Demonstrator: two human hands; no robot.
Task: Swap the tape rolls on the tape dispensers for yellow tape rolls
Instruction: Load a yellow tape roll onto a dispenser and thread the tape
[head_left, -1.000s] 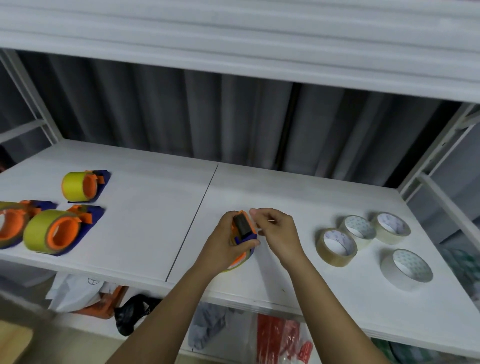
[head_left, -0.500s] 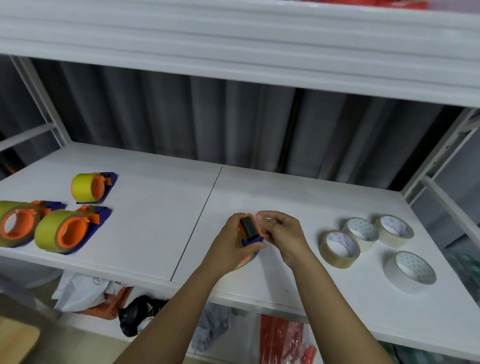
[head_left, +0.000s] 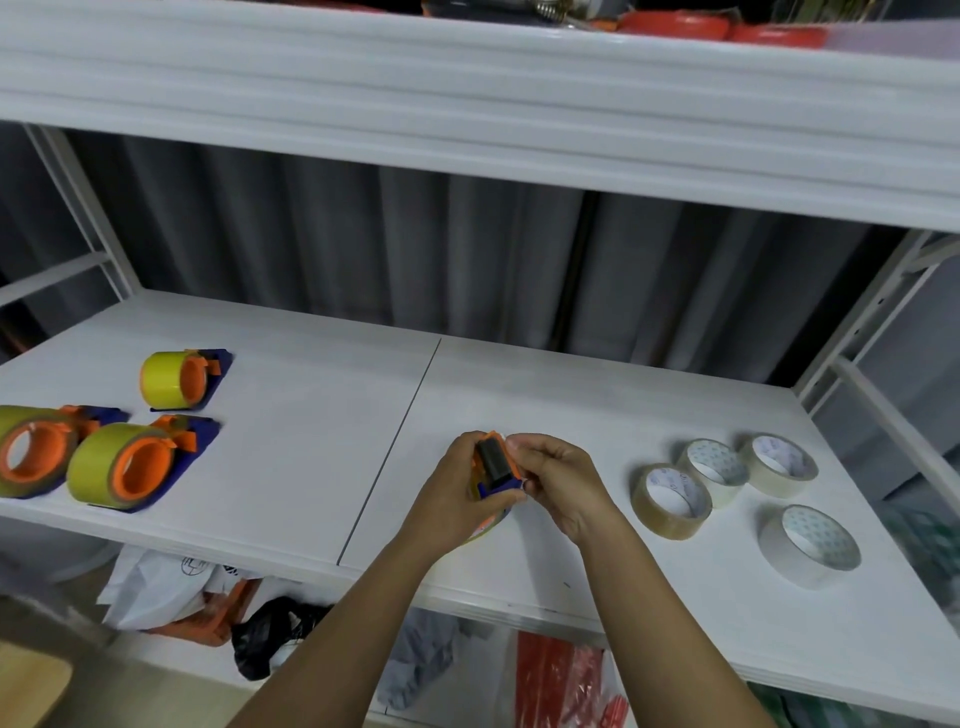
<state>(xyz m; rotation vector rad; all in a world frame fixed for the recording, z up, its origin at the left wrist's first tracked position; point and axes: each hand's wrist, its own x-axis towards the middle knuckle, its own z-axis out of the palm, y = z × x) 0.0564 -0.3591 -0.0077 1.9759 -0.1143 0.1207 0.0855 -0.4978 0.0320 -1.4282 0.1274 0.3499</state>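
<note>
Orange and blue, a tape dispenser (head_left: 496, 464) sits gripped in the curled fingers of the left hand (head_left: 457, 499) above the white shelf (head_left: 311, 415), the right hand (head_left: 558, 480) pinching its front end, with three yellow-loaded dispensers (head_left: 130, 462) far to its left and four pale rolls (head_left: 672, 499) to its right.

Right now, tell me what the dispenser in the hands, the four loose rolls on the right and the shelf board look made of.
Dispenser: looks like moulded plastic, matte orange and blue, with a black, possibly rubber roller. Loose rolls: clear-to-beige glossy film tape, seemingly on printed white cardboard cores. Shelf board: probably white-coated wood board, matte, with a straight seam between two panels.
</note>
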